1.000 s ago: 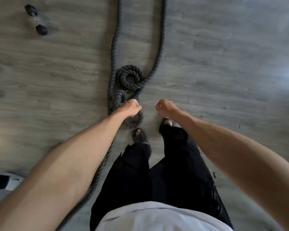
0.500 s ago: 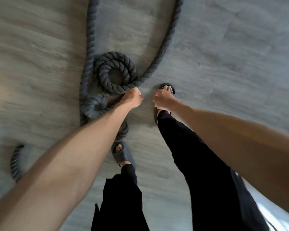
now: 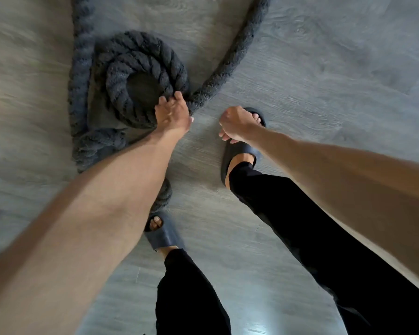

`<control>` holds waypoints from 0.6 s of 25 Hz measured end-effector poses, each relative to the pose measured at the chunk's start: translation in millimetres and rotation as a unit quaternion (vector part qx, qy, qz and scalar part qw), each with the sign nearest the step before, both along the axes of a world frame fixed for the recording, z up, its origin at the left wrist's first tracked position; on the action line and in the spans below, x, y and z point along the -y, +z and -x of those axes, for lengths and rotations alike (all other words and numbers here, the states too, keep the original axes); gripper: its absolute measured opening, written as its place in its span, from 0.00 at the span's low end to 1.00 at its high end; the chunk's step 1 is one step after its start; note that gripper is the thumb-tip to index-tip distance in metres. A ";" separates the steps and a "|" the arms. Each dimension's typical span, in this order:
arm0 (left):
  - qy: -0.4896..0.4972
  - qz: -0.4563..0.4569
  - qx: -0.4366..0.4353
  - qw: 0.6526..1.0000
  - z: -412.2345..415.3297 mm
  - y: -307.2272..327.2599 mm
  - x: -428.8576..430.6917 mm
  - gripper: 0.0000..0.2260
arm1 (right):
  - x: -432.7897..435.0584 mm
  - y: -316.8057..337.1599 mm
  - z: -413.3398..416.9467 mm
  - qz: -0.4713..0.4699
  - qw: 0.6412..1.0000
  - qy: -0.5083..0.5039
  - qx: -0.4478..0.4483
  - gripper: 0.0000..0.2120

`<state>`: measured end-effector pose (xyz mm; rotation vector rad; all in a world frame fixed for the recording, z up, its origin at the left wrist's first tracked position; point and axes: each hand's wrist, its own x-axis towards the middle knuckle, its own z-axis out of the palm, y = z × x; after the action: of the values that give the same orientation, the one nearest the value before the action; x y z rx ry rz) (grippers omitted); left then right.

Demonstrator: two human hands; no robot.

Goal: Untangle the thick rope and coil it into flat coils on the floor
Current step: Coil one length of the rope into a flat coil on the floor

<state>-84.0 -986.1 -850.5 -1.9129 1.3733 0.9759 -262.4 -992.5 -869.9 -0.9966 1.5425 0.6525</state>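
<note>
Rope (image 3: 143,59): on the floor (image 3: 324,68) at upper left, wound into a tight double loop. A bunched twist sits below it and strands run off the top edge, so it is not yet in flat coils.
Left hand (image 3: 173,112): fingers curled round the rope where the loop meets the strand heading up and right.
Pull risk: a tug from this spot could cinch the loop tighter or drag the whole tangle instead of freeing it.
Left sandal (image 3: 163,234): a rope section ends just beside its toe. Stepping on it would pin the rope or cause a trip.
Right hand (image 3: 235,123): fingers curled, holding nothing, above the right sandal (image 3: 240,153).
One-hand risk: the heavy rope may slip from a single grip.
</note>
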 end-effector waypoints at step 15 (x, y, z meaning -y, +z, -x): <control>0.419 -0.006 -0.364 0.832 61.1 320.3 45.2 0.28 | 8.9 314.2 -9.0 -0.017 0.718 -0.682 0.140 0.34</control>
<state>-145.0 -1031.3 -530.2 -2.2664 0.7774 2.3121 -253.4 -1001.5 -555.7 0.2548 1.5098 -0.5195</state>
